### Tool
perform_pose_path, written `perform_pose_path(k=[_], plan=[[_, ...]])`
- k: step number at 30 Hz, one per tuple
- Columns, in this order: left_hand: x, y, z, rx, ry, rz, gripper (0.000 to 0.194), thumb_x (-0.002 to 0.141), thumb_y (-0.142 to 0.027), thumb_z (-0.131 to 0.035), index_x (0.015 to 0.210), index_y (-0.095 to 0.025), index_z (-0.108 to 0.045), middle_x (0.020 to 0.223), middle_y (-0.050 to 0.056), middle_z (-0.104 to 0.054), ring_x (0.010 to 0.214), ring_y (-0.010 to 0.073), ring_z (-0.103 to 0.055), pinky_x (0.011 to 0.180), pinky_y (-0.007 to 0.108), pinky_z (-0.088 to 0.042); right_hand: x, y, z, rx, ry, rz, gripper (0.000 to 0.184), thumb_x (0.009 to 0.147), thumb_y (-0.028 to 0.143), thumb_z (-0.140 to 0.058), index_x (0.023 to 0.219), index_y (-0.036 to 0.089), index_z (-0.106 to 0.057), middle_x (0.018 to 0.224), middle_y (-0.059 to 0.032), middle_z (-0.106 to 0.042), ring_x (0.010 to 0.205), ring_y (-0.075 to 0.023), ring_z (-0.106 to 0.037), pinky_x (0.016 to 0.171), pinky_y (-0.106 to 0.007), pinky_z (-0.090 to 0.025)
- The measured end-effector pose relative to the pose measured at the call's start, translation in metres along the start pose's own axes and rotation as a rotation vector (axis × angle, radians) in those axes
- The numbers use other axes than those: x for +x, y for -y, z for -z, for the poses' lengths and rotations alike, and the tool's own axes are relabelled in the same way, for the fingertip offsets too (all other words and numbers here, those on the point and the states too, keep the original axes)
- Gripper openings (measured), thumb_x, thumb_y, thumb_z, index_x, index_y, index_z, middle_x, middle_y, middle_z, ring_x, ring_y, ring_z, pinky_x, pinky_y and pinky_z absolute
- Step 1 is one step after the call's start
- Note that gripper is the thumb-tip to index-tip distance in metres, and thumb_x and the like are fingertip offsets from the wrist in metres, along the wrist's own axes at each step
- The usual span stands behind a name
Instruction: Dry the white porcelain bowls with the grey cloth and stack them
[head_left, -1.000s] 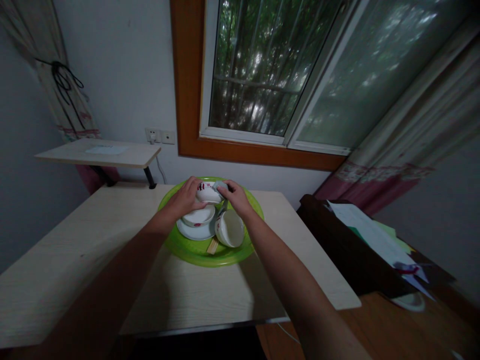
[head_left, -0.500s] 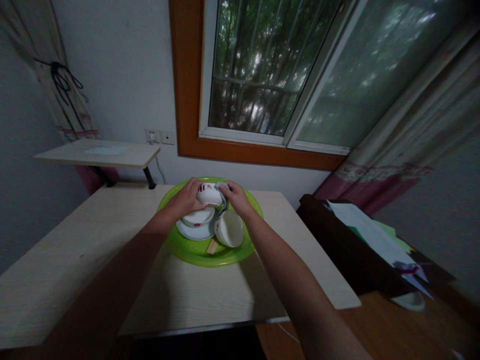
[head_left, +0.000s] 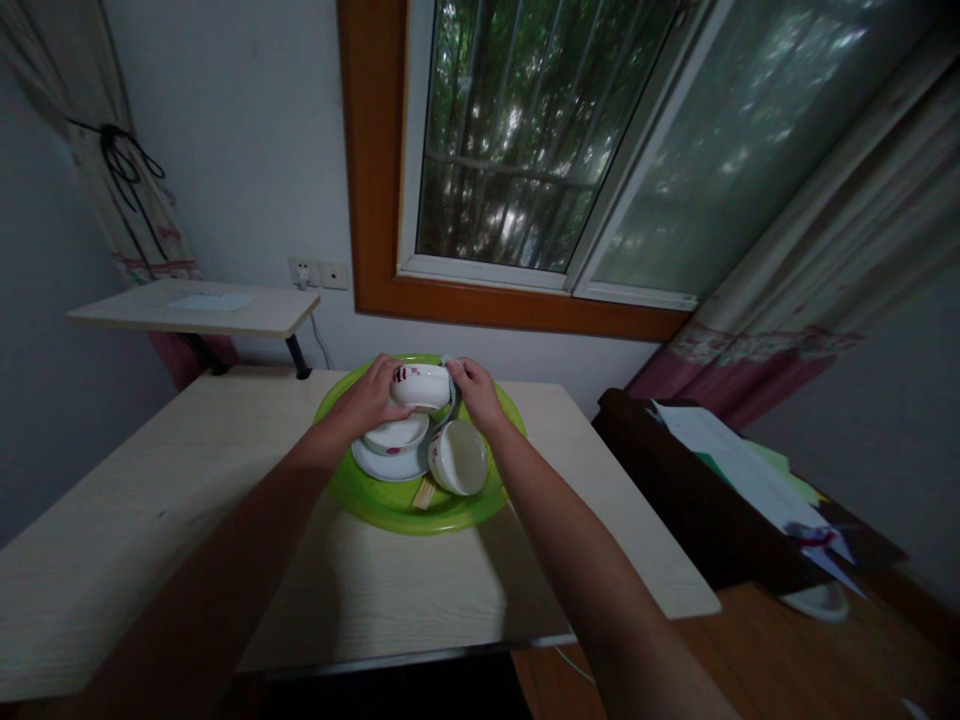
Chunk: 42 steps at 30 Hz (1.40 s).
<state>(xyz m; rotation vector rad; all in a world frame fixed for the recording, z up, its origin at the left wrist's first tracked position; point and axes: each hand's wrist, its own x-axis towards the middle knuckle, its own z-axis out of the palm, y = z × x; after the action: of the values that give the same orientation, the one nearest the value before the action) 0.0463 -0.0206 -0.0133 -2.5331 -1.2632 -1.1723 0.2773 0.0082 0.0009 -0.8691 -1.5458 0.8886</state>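
Observation:
My left hand [head_left: 377, 398] grips a white bowl [head_left: 422, 389] with red and dark markings by its left side, tilted above the other dishes. At the bowl's right rim, my right hand [head_left: 474, 388] is closed on a greyish cloth [head_left: 452, 398], which hangs down beside the bowl. Below lies a green basin [head_left: 375, 508]. In it another white bowl [head_left: 397, 434] rests on a white plate [head_left: 394, 465]. A third bowl [head_left: 460, 458] lies tipped on its side at the right, its opening toward me. Light wooden sticks [head_left: 424, 492], perhaps chopsticks, show beside it.
The basin stands on a pale wooden table [head_left: 420, 590]. A small raised shelf [head_left: 195, 310] with a paper on it is at the back left. Behind is a window [head_left: 525, 150]. Papers [head_left: 742, 470] lie on a dark piece of furniture at the right.
My right hand and the cloth have shifted slightly right, from the bowl's front wall to its right edge. The left hand keeps its hold, and the basin's other dishes stay put.

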Motion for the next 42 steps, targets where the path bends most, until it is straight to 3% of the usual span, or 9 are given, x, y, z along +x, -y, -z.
perform_pose_path(k=[6,10,17,24,31,37,42], plan=[[0.000,0.002,0.002,-0.041,-0.022,0.065,0.065,0.074,-0.037,-0.078,0.127,-0.023,-0.043,0.118,0.008,-0.049,0.112,0.0265,-0.055,0.096,0.041,-0.052,-0.004,0.007,0.000,0.080,0.146,-0.049,0.043,0.074,0.059,-0.075,0.092,0.021,-0.067,0.087,0.0005,-0.065,0.080,-0.0162,-0.055,0.075,-0.026,-0.043],[0.000,0.001,0.002,-0.056,0.003,0.067,0.065,0.073,-0.037,-0.079,0.127,-0.023,-0.044,0.118,0.008,-0.050,0.114,0.0268,-0.055,0.100,0.042,-0.050,-0.005,0.010,0.002,0.079,0.165,-0.094,0.045,0.069,0.062,-0.077,0.085,0.020,-0.066,0.080,0.0014,-0.064,0.074,-0.0151,-0.053,0.070,-0.026,-0.042],[0.001,-0.001,0.001,-0.059,0.012,0.054,0.067,0.074,-0.040,-0.078,0.129,-0.022,-0.045,0.120,0.010,-0.053,0.116,0.0283,-0.055,0.103,0.044,-0.048,-0.004,0.001,0.000,0.059,0.129,-0.090,0.049,0.076,0.069,-0.068,0.080,0.020,-0.064,0.074,0.0022,-0.060,0.067,-0.0133,-0.048,0.061,-0.025,-0.038],[0.001,-0.006,0.008,-0.097,0.054,0.012,0.069,0.079,-0.036,-0.075,0.139,-0.026,-0.042,0.125,0.009,-0.052,0.119,0.0272,-0.055,0.102,0.043,-0.050,-0.001,-0.003,-0.002,0.101,0.123,-0.080,0.049,0.078,0.070,-0.064,0.080,0.020,-0.065,0.076,0.0010,-0.061,0.071,-0.0151,-0.050,0.068,-0.027,-0.043],[0.002,-0.005,0.007,-0.057,0.037,0.025,0.063,0.077,-0.035,-0.076,0.131,-0.024,-0.046,0.119,0.008,-0.051,0.114,0.0264,-0.056,0.100,0.041,-0.049,-0.003,0.002,-0.003,0.068,0.076,-0.058,0.047,0.080,0.068,-0.062,0.077,0.021,-0.062,0.075,0.0007,-0.058,0.071,-0.0154,-0.049,0.066,-0.027,-0.041],[0.003,-0.001,0.005,-0.072,-0.023,0.098,0.062,0.076,-0.041,-0.078,0.126,-0.023,-0.047,0.117,0.008,-0.051,0.110,0.0255,-0.056,0.097,0.040,-0.051,-0.004,0.001,-0.002,0.080,0.130,-0.025,0.045,0.078,0.061,-0.070,0.101,0.023,-0.066,0.097,-0.0013,-0.067,0.091,-0.0191,-0.058,0.083,-0.029,-0.047],[0.003,0.001,0.004,-0.068,-0.071,0.138,0.061,0.075,-0.042,-0.078,0.123,-0.021,-0.047,0.116,0.008,-0.053,0.109,0.0251,-0.057,0.096,0.040,-0.051,-0.006,0.002,-0.001,0.082,0.162,0.003,0.052,0.077,0.052,-0.075,0.119,0.024,-0.062,0.118,-0.0037,-0.067,0.109,-0.0221,-0.059,0.100,-0.034,-0.046]])
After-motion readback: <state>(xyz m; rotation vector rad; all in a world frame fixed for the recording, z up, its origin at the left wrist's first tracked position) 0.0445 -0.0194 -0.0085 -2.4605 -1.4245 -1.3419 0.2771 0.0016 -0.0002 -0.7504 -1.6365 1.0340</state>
